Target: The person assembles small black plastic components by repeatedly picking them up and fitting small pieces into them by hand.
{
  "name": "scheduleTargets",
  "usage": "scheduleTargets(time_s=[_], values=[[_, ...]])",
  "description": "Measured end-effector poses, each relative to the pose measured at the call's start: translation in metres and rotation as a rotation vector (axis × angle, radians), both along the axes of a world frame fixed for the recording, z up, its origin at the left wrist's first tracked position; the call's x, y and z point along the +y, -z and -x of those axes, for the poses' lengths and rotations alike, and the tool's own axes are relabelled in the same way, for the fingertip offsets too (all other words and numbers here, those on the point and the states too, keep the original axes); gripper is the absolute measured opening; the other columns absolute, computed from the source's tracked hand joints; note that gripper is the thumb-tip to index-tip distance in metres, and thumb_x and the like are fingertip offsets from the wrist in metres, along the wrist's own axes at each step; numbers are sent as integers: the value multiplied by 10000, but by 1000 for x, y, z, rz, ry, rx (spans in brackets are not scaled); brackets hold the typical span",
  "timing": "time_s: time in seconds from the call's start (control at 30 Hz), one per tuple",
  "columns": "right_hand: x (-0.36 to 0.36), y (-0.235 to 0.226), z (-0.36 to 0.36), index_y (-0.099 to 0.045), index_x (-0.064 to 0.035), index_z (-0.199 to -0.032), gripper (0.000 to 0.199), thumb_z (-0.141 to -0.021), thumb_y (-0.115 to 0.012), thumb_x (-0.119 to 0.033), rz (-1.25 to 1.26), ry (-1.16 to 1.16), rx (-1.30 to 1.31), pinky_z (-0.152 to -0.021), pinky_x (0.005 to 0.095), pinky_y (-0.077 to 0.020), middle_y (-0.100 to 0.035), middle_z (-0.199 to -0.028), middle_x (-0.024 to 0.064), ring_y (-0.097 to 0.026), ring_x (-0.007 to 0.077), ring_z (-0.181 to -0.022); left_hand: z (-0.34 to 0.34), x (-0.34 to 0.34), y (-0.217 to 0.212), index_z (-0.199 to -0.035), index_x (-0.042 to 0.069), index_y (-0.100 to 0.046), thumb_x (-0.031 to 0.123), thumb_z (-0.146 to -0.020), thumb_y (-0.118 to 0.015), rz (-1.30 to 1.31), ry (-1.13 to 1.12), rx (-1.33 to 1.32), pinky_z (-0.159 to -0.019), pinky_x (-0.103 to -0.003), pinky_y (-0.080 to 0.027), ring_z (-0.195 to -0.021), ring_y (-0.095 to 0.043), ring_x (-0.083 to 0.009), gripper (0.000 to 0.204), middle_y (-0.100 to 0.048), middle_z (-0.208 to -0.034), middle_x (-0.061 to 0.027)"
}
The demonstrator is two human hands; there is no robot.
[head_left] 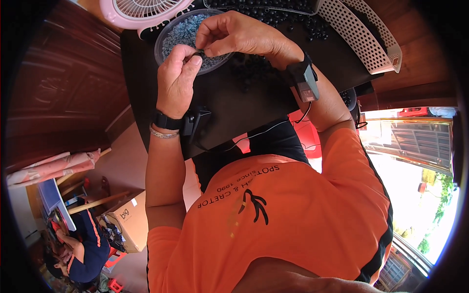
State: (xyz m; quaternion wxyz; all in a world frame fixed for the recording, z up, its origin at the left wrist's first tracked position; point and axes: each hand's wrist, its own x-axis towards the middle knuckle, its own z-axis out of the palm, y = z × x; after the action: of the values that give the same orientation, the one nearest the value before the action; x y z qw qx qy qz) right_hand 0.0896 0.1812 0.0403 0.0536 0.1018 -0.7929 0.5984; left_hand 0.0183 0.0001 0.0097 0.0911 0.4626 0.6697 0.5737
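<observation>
My left hand (177,78) pinches a small black part (199,53) between thumb and forefinger. From the right, my right hand (237,38) reaches over, its thumb and forefinger closed at that same part. The fingertips hide most of it, so its exact kind is unclear. Both hands are above the rim of a round clear tub (158,51), which holds many tiny bluish, see-through pieces (183,35). Loose small black parts (312,28) lie scattered on the dark table (229,107), behind and below my right forearm.
A pink fan (115,15) stands at the far left, beside the tub. A white perforated basket (359,38) is at the far right. Thin cables hang from the wrist devices across my lap. Away to the left, another person (90,244) sits near a cardboard box (131,222).
</observation>
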Motion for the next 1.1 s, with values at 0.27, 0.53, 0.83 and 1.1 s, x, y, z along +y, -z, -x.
scheduleTargets(time_s=[0.27, 0.53, 0.83, 1.1], values=[[-17, -2, -3, -602, -19, -782, 436, -885, -553, -440, -404, 138, 28, -551, 292, -374, -474, -624, -22, -414, 88, -607, -4, 0, -4, -918, -15, -531, 93, -875, -544, -30, -71, 47, -603, -243, -409, -664, -460, -87, 118, -534, -723, -35], [-24, 11, 3, -610, -21, -825, 399, -939, -486, -382, -60, 60, -6, -550, 218, -371, -478, -633, -31, -403, 69, -590, 0, -1, -2, -919, -26, -526, 96, -891, -524, -148, 2, -58, -650, -233, -421, -719, -470, -85, 125, -554, -771, -36], [-31, 11, 4, -619, -44, -798, 283, -918, -518, -280, 214, 103, -127, -556, 207, -395, -518, -659, -36, -461, 60, -608, -4, 0, -3, -891, -12, -512, 80, -882, -525, -238, -58, -3, -632, -234, -414, -694, -453, -83, 93, -535, -749, -35], [-31, 6, 1, -619, -31, -794, 273, -904, -551, -271, -41, 205, -28, -568, 202, -398, -523, -663, -34, -466, 47, -620, -3, -3, -4, -871, 6, -530, 110, -884, -518, -102, -157, -65, -609, -242, -415, -650, -478, -96, 105, -536, -710, -16]])
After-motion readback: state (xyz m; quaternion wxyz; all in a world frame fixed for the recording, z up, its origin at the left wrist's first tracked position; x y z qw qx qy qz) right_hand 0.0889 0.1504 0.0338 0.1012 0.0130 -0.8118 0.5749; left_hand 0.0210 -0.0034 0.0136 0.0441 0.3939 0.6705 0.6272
